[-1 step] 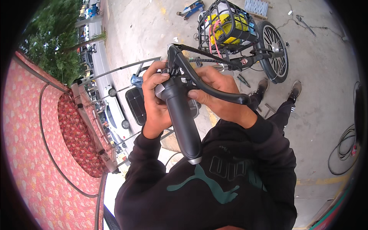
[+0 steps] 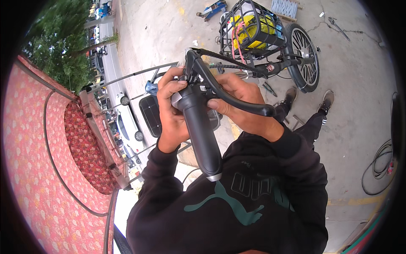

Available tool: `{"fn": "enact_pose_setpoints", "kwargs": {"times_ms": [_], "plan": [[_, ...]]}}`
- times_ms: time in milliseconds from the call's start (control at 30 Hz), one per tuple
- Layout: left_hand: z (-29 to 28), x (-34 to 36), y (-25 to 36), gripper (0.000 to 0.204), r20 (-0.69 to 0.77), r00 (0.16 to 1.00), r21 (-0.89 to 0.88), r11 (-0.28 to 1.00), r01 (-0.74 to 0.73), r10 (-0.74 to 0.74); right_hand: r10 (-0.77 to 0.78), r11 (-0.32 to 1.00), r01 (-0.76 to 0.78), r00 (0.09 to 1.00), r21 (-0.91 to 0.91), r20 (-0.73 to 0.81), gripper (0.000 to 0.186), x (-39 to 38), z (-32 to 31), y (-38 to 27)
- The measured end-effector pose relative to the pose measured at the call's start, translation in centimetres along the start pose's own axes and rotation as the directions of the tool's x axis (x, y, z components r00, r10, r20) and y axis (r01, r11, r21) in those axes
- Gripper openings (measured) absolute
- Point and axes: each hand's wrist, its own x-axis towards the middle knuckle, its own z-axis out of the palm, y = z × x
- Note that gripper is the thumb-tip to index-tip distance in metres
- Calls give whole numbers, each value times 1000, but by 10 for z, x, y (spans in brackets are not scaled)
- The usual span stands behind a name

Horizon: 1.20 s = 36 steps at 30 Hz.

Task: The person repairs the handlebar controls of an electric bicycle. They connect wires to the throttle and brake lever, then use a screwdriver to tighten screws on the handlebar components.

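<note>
A black handlebar grip [image 2: 198, 135] with a silver end cap points down toward my chest, and a curved black brake lever [image 2: 237, 99] arches over it to the right. My left hand [image 2: 171, 108] is closed on the upper end of the grip, its fingertips at the silver-and-black clamp area [image 2: 184, 95]. Beside it my right hand [image 2: 241, 106] is closed around the lever's mount, thumb pressed at the grip's collar and fingers partly hidden under the lever. Black cables and bar run away behind both hands.
A black front wheel [image 2: 302, 57] carries a wire basket [image 2: 251, 29] with yellow bags. Pliers [image 2: 268, 89], a wrench [image 2: 338, 29], a blue jack [image 2: 211, 10] and a coiled hose [image 2: 376, 169] lie on the concrete. A pink floral canopy [image 2: 34, 139] fills the left; cars [image 2: 129, 127] stand beyond.
</note>
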Motion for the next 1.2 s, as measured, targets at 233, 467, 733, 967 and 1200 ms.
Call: {"fn": "enact_pose_setpoints", "kwargs": {"times_ms": [233, 467, 733, 967, 1200], "plan": [[-5, 0, -2, 74, 26, 1000, 105, 994, 3, -6, 36, 998, -35, 999, 50, -32, 37, 2, 5, 0], [-3, 3, 1, 80, 18, 1000, 122, 992, 22, -24, 11, 999, -9, 999, 38, -47, 36, 2, 4, 0], [-4, 5, 0, 85, 30, 999, 136, 991, 19, -23, -19, 982, 30, 998, 184, -59, 47, -1, 10, 16], [0, 5, -7, 83, -27, 1000, 2, 1000, -1, 1, -218, 879, 88, 948, -468, -232, 67, -42, 15, -29], [9, 8, -14, 85, -46, 999, -156, 988, -16, 9, -117, 812, 77, 993, -578, -32, 85, -67, 48, -110]]}}
